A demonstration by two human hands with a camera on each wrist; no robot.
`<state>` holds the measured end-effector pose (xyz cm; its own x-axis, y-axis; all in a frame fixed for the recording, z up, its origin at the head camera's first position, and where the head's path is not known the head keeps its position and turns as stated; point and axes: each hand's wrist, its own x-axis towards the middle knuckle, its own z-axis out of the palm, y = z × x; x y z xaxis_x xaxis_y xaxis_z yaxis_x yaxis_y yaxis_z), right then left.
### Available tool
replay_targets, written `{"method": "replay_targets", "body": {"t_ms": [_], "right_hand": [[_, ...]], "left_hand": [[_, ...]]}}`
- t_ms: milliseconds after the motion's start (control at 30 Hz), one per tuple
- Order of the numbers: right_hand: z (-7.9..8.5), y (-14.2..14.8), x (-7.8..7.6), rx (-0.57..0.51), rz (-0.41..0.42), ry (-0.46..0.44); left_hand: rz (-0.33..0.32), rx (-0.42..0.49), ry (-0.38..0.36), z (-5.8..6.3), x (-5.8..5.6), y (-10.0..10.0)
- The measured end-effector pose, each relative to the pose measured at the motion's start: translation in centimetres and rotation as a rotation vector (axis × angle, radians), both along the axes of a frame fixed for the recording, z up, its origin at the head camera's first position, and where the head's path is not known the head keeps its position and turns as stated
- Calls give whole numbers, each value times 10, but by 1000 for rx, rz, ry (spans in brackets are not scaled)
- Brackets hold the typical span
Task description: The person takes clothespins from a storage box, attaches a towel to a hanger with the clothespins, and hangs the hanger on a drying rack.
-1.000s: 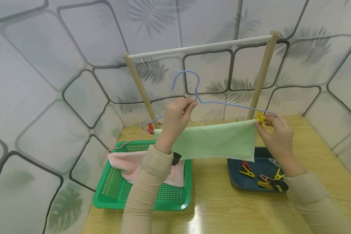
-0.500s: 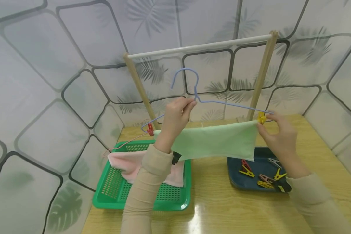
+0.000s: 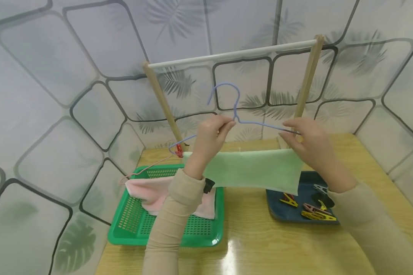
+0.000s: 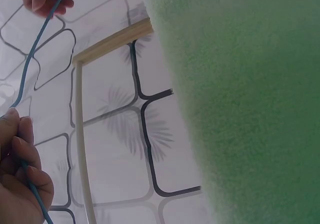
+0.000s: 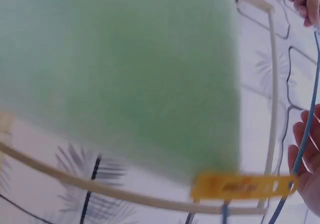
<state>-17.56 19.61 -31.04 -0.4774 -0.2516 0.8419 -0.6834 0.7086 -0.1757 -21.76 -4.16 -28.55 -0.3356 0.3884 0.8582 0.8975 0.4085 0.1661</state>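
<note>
My left hand (image 3: 210, 137) pinches a blue wire hanger (image 3: 261, 124) just below its hook. My right hand (image 3: 309, 143) is at the hanger's right arm, with index finger and thumb apart on either side of the wire. In the right wrist view its fingers (image 5: 305, 139) are loosely bent behind the wire. A light green towel (image 3: 251, 170) hangs below the hanger. A red clothespin (image 3: 179, 151) is at its left corner. A yellow clothespin (image 5: 240, 185) is at the other corner in the right wrist view; the right hand mostly hides it in the head view.
Behind stands a rack with wooden posts (image 3: 161, 99) and a white rail (image 3: 234, 55). A green basket (image 3: 124, 241) at left holds a pink towel (image 3: 148, 193) with a pink hanger (image 3: 151, 166). At right, a dark blue tray (image 3: 278, 215) holds several clothespins (image 3: 316, 215).
My right hand has left the yellow clothespin at the towel's right corner and moved inward and up to the hanger's right arm. The hanger has shifted slightly right, still in my left hand.
</note>
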Motion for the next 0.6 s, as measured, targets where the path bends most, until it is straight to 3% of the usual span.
{"method": "replay_targets", "body": {"t_ms": [233, 400, 500, 600], "right_hand": [[12, -29, -15, 138, 41, -61], [16, -38, -21, 182, 51, -27], [18, -40, -21, 174, 66, -19], [22, -41, -21, 161, 61, -28]], "left_hand": [[1, -7, -22, -2, 1, 0], [-16, 1, -52, -2, 2, -3], [-91, 59, -87, -2, 3, -11], [-159, 174, -100, -6, 4, -24]]}}
